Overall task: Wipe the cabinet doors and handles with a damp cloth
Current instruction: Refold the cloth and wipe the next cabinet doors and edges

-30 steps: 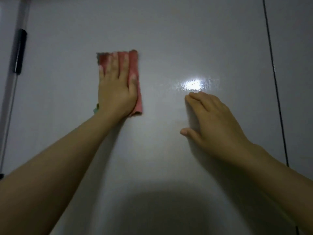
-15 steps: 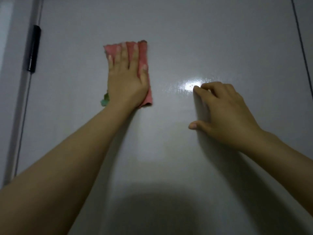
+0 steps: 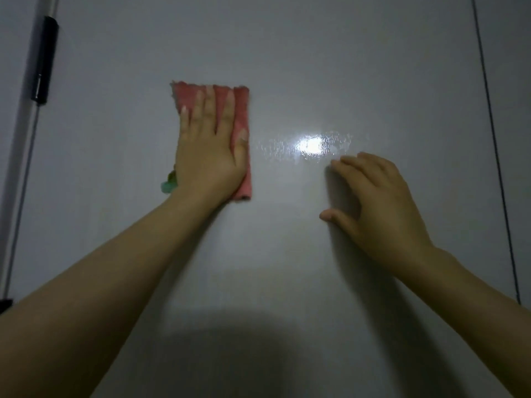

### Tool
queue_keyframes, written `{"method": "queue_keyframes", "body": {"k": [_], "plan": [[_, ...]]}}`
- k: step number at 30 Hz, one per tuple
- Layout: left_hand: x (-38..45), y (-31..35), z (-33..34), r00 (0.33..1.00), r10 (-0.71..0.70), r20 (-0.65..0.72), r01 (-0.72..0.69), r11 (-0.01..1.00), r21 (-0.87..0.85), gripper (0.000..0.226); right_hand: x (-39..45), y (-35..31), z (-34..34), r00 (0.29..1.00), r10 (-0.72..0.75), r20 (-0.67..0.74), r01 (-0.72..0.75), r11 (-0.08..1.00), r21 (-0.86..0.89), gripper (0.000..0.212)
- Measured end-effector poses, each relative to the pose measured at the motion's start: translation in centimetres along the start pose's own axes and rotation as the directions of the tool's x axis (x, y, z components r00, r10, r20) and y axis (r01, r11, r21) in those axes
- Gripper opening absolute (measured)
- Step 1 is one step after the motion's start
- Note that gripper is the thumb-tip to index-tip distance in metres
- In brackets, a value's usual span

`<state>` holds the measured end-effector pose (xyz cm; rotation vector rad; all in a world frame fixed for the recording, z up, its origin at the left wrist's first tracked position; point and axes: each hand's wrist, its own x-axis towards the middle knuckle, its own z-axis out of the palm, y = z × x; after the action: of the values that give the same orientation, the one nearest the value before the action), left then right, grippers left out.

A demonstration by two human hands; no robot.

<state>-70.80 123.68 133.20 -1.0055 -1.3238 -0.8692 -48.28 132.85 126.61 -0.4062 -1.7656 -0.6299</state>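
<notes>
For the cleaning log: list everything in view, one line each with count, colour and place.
cabinet door: one, glossy grey, fills the view, with a bright glare spot near its middle
cloth: one, pink with a green bit at its lower left, flat on the door, left of centre
handle: one, black, upper left edge
gap: one, dark line, right side
left hand: flat on the cloth
right hand: bare, fingers on the door, right of the cloth
</notes>
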Motion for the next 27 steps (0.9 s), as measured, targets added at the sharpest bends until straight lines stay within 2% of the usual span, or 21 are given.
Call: {"method": "queue_keyframes", "body": {"k": [3,5,8,11,13,15,17,20,21,22,24,25,26,27], "plan": [[-5.5,1.1,-0.3,0.98,0.185,0.072,-0.184,0.983,-0.018,0.061,-2.9,-1.6,0.0,0.981,-0.112,-0.158,0.103,0.993,-0.064,0.045],[-6.8,0.7,-0.2,0.967,0.236,0.095,-0.234,0.972,-0.027,0.062,-3.3,-2.0,-0.5,0.97,-0.11,-0.219,0.102,0.994,-0.048,0.036],[-3.7,1.4,-0.1,0.972,0.22,0.081,-0.219,0.975,-0.028,0.062,-2.1,-1.6,-1.4,0.966,-0.057,-0.251,0.047,0.998,-0.044,0.037],[1.2,4.3,0.7,0.995,0.094,0.038,-0.093,0.995,-0.028,0.062,-1.3,-0.8,-1.2,0.96,0.019,-0.28,-0.038,0.997,-0.062,0.035],[2.2,7.2,1.1,0.992,0.123,0.035,-0.123,0.992,-0.009,0.062,-1.6,0.1,-1.0,0.958,0.068,-0.278,-0.091,0.993,-0.072,0.035],[0.5,9.6,1.7,0.949,0.309,0.068,-0.309,0.951,-0.015,0.061,-2.3,1.0,-1.0,0.951,0.136,-0.277,-0.157,0.986,-0.055,0.029],[-2.1,10.5,2.1,0.858,0.505,0.096,-0.505,0.863,-0.03,0.06,-3.3,1.8,-1.0,0.944,0.2,-0.261,-0.212,0.977,-0.018,0.024],[-1.9,9.3,2.1,0.75,0.648,0.132,-0.649,0.76,-0.048,0.06,-4.8,3.1,-0.8,0.956,0.219,-0.193,-0.23,0.973,-0.033,0.026],[-0.9,9.0,2.2,0.748,0.652,0.126,-0.654,0.756,-0.033,0.059,-5.1,3.6,-0.8,0.961,0.216,-0.172,-0.227,0.973,-0.048,0.028],[0.5,8.9,2.3,0.783,0.614,0.104,-0.615,0.788,-0.023,0.059,-5.2,4.0,-0.8,0.964,0.216,-0.156,-0.227,0.972,-0.06,0.03],[2.9,9.7,2.4,0.913,0.406,0.035,-0.405,0.914,-0.019,0.06,-5.1,4.6,-1.0,0.964,0.218,-0.15,-0.23,0.971,-0.071,0.034],[3.4,10.6,2.5,0.949,0.314,0.018,-0.314,0.949,-0.017,0.06,-5.0,4.8,-1.1,0.962,0.217,-0.164,-0.231,0.97,-0.071,0.035],[3.0,11.5,2.5,0.954,0.299,0.014,-0.299,0.954,-0.027,0.06,-5.0,5.0,-1.3,0.958,0.217,-0.187,-0.232,0.97,-0.066,0.034],[1.8,12.4,2.7,0.931,0.364,0.01,-0.363,0.931,-0.048,0.06,-5.0,5.0,-1.4,0.952,0.219,-0.213,-0.236,0.97,-0.056,0.033]]}}
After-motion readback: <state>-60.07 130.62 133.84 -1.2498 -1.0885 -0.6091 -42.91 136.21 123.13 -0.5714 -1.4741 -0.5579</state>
